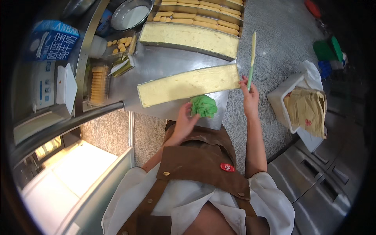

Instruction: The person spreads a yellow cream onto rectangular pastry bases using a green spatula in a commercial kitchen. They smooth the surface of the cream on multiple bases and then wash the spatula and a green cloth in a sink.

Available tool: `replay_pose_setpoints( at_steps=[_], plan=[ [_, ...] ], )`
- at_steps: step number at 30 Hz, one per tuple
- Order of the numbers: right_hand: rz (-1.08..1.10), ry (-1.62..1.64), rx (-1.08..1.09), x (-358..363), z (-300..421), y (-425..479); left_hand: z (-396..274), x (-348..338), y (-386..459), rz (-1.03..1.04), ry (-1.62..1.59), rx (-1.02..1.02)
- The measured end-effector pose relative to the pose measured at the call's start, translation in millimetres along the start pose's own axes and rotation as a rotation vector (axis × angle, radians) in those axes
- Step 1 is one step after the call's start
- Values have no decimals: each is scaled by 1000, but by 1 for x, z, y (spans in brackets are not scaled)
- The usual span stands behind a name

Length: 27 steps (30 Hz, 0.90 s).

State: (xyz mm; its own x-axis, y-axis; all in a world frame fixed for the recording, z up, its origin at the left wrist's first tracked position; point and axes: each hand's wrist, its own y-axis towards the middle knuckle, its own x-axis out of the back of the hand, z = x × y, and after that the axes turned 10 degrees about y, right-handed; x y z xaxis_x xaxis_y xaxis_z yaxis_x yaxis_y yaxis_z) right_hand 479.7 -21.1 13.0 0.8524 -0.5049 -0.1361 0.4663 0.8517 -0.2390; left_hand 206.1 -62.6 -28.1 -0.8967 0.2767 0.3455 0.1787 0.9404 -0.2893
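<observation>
In my left hand (185, 121) is a crumpled green cloth (204, 106), held just below the near edge of a long rectangular mould (189, 85). Pale cream fills that mould, smoothed nearly level with its rim. My right hand (250, 95) grips the green handle of a long spatula (253, 55), whose blade points away from me and carries cream. The fingers of this hand are close to the mould's right end; whether they touch it I cannot tell. Beyond lies a second cream-filled mould (189, 41).
Moulds of ladyfinger biscuits (202, 17) stand at the far side of the steel worktop (164, 57). At left are a metal bowl (132, 14), biscuit trays (100, 83) and a milk carton (55, 41). A lined white bin (282, 100) holding a paper bag (305, 110) stands right.
</observation>
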Motion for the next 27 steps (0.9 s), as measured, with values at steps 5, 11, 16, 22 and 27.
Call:
replay_pose_setpoints(
  at_steps=[5,11,16,22,27],
  plan=[
    [168,-90,77,15,3,2,-65,-63,6,-190,752,-30],
    [302,-159,94,15,12,-9,-23,-46,-23,-157,396,-23],
    [348,-272,60,28,0,-17,-11,-7,-54,-417,-41,432],
    [477,-167,-1,5,4,45,-3,-3,-40,-701,-590,464],
    [563,-218,-98,-16,16,42,11,-4,-3,-830,-523,383]
  ],
)
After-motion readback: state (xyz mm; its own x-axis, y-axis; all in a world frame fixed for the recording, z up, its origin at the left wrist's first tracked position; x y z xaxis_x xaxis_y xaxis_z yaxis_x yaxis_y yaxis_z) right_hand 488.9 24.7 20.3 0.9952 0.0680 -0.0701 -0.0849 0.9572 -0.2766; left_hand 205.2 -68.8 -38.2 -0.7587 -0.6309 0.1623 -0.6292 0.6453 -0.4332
